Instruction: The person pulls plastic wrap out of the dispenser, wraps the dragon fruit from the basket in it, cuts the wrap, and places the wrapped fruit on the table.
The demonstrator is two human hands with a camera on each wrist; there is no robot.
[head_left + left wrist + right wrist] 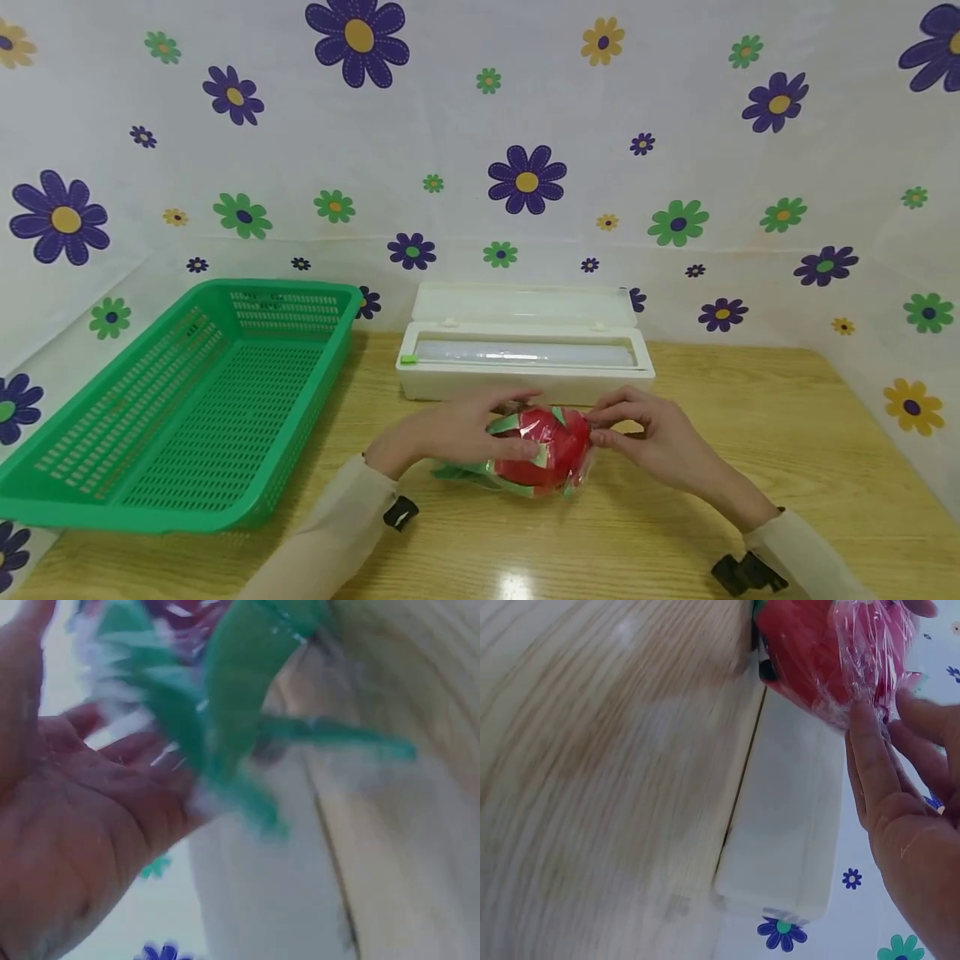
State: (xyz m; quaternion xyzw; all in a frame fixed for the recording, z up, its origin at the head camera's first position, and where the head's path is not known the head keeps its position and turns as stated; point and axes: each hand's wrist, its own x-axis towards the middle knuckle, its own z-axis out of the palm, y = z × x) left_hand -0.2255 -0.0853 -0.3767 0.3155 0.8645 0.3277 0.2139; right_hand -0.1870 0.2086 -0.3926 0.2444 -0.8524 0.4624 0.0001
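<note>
A red dragon fruit (551, 454) with green scales, wrapped in clear cling film, is in front of a white box. My left hand (468, 429) grips it from the left, thumb on the near side and fingers over the far side. In the left wrist view its green leafy tips (236, 697) stick out past the palm. My right hand (652, 429) pinches gathered film (874, 697) at the fruit's right end between thumb and fingers. Part of the fruit is hidden behind the left hand.
Behind the hands, the white cling film dispenser box (525, 383) stands with its lid (525, 305) raised and a film roll (525, 353) inside. To the left is a green plastic basket (258, 475). A flower-printed cloth (450, 125) hangs behind the wooden table (750, 400).
</note>
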